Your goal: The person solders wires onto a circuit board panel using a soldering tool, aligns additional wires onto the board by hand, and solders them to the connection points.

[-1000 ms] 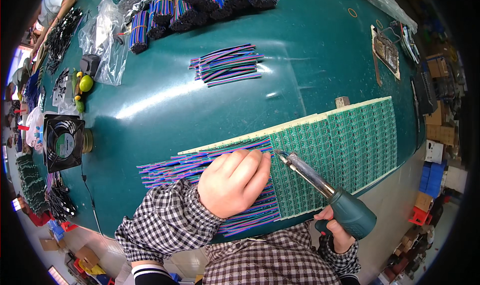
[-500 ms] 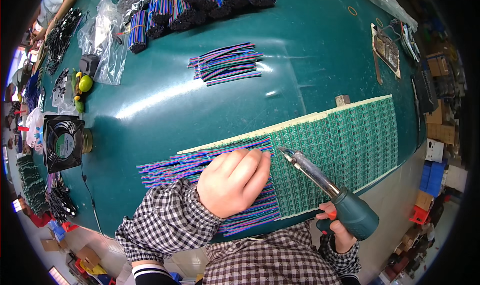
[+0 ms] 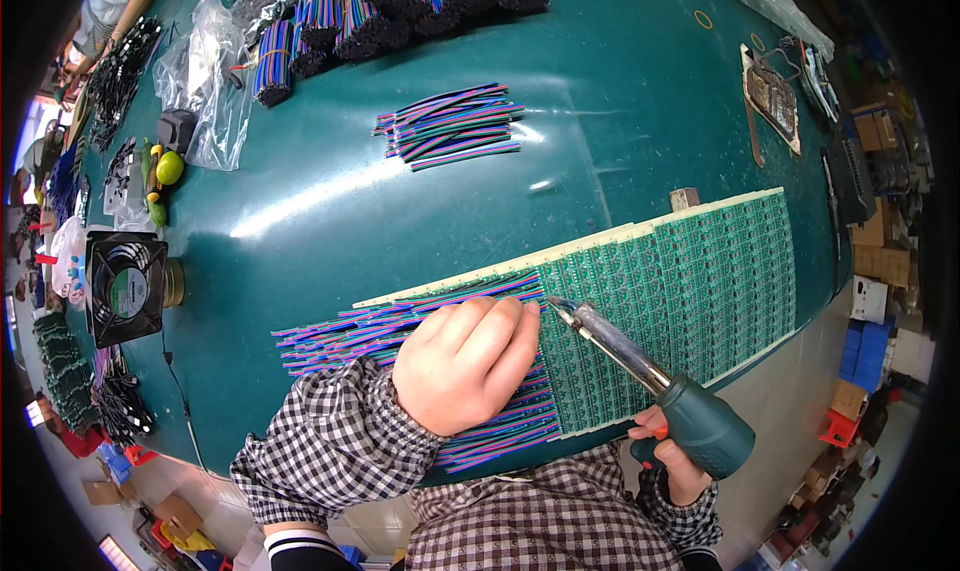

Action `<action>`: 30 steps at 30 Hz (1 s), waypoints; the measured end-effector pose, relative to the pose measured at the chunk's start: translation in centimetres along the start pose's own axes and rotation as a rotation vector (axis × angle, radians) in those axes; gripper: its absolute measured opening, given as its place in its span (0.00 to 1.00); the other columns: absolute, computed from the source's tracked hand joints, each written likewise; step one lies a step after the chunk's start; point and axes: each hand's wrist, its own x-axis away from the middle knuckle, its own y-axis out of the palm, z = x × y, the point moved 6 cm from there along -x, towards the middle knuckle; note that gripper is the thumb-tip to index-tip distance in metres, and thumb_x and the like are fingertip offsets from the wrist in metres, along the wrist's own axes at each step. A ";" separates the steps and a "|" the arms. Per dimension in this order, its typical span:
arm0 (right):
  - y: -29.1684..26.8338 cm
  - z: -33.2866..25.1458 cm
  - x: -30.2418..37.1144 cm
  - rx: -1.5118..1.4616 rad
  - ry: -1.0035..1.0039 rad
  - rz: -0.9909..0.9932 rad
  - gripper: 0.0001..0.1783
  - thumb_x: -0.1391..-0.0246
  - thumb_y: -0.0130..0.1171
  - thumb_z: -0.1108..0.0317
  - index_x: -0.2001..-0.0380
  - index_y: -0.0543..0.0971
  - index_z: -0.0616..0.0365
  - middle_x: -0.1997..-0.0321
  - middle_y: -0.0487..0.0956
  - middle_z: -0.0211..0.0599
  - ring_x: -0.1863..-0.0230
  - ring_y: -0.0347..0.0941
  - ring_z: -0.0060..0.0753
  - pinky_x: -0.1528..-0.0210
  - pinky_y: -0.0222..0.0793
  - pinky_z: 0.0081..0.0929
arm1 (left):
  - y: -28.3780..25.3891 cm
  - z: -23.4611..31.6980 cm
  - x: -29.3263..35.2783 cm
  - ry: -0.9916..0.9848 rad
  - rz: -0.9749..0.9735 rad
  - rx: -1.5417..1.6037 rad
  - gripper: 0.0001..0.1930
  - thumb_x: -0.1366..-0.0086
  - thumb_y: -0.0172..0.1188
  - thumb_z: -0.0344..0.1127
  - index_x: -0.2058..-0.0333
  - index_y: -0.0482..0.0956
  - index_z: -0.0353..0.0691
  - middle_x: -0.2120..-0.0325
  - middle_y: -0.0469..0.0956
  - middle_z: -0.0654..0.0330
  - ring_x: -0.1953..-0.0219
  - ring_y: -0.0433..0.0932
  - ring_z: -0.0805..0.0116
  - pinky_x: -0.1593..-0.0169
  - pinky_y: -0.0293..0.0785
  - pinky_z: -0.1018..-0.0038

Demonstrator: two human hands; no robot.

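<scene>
While your right hand (image 3: pixel 674 457) grips the green handle of the soldering iron (image 3: pixel 708 426) at the near edge, its fingers wrapped around the grip, the iron's metal barrel slants far and left. Its tip lies just beside your left fingertips; whether it touches a board cannot be told from this view. Your left hand (image 3: pixel 465 359) is bent palm-down over the multicoloured wires (image 3: pixel 340 333), fingers curled together; the fingertips are partly hidden, so you cannot tell whether they pinch a wire. The wires run in rows from the left to the edge of the green circuit boards (image 3: pixel 700 281), which spread to the right on the green table (image 3: pixel 640 121). At left, near the table's edge, stands a black square fan (image 3: pixel 128 283). A small block (image 3: pixel 684 200) sits against the boards' far edge. Farther left: a round yellow-green object (image 3: pixel 170 168). Mid-table, farther off, a loose pile of cut wires (image 3: pixel 450 128). Far right, a worn metal plate (image 3: pixel 772 99). Farthest, banded wire bundles (image 3: pixel 322 9) beside a clear plastic bag (image 3: pixel 222 101).
</scene>
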 end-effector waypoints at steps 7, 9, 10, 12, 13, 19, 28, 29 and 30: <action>0.1 -0.2 0.0 -0.036 -0.017 0.033 0.39 0.57 0.82 0.64 0.50 0.70 0.73 0.62 0.84 0.52 0.59 0.85 0.41 0.57 0.85 0.39 | 0.1 0.0 0.1 0.007 0.008 -0.007 0.22 0.52 0.61 0.31 0.56 0.83 0.31 0.62 0.78 0.55 0.62 0.79 0.61 0.59 0.79 0.70; -0.1 -0.1 0.0 0.004 -0.036 0.026 0.39 0.56 0.82 0.63 0.49 0.69 0.73 0.62 0.84 0.52 0.60 0.84 0.41 0.57 0.85 0.39 | 0.1 0.0 0.1 0.005 0.005 -0.004 0.22 0.52 0.61 0.30 0.56 0.83 0.31 0.62 0.78 0.55 0.62 0.79 0.61 0.59 0.79 0.70; -0.1 -0.1 0.0 0.003 -0.036 0.026 0.39 0.56 0.82 0.63 0.49 0.69 0.73 0.62 0.84 0.52 0.60 0.84 0.41 0.57 0.85 0.39 | 0.1 0.0 0.1 0.004 0.003 -0.001 0.22 0.52 0.61 0.30 0.56 0.83 0.31 0.62 0.78 0.55 0.62 0.79 0.61 0.59 0.79 0.70; 0.0 -0.2 0.1 -0.040 -0.011 0.049 0.40 0.55 0.81 0.62 0.48 0.68 0.73 0.62 0.84 0.51 0.61 0.84 0.40 0.56 0.85 0.40 | 0.1 0.0 0.0 0.005 0.001 0.001 0.22 0.52 0.61 0.30 0.56 0.83 0.31 0.62 0.78 0.55 0.62 0.79 0.61 0.59 0.79 0.69; 0.0 -0.2 0.1 -0.040 -0.012 0.050 0.40 0.55 0.81 0.62 0.48 0.68 0.73 0.62 0.84 0.51 0.61 0.84 0.40 0.56 0.85 0.40 | 0.1 0.0 0.0 0.006 -0.001 0.003 0.22 0.52 0.61 0.30 0.56 0.83 0.31 0.62 0.78 0.55 0.62 0.79 0.61 0.60 0.79 0.69; -0.4 0.3 0.5 -0.029 -0.014 0.048 0.41 0.55 0.81 0.62 0.47 0.67 0.72 0.64 0.83 0.49 0.63 0.84 0.39 0.56 0.84 0.40 | 0.0 0.0 0.2 0.001 0.003 -0.003 0.22 0.52 0.61 0.30 0.56 0.83 0.30 0.62 0.78 0.55 0.62 0.79 0.60 0.59 0.79 0.69; -0.6 0.7 0.3 -0.026 -0.001 0.032 0.38 0.58 0.83 0.63 0.51 0.70 0.72 0.68 0.82 0.44 0.64 0.84 0.36 0.57 0.84 0.40 | 0.2 0.0 0.1 0.001 0.008 -0.002 0.21 0.52 0.62 0.30 0.56 0.83 0.31 0.62 0.78 0.55 0.62 0.79 0.60 0.59 0.79 0.69; -0.6 0.7 0.3 -0.022 0.007 0.028 0.38 0.58 0.83 0.63 0.51 0.71 0.72 0.67 0.82 0.43 0.65 0.83 0.36 0.57 0.84 0.40 | 0.3 0.1 0.1 0.001 0.007 -0.003 0.21 0.52 0.62 0.30 0.56 0.83 0.31 0.62 0.78 0.55 0.62 0.79 0.60 0.59 0.79 0.69; -0.5 0.6 0.3 -0.016 0.014 0.025 0.38 0.59 0.83 0.63 0.52 0.71 0.72 0.67 0.82 0.43 0.65 0.83 0.36 0.57 0.85 0.40 | 0.2 0.0 0.1 0.002 0.010 -0.004 0.21 0.52 0.62 0.30 0.56 0.84 0.31 0.62 0.78 0.55 0.62 0.79 0.61 0.59 0.79 0.69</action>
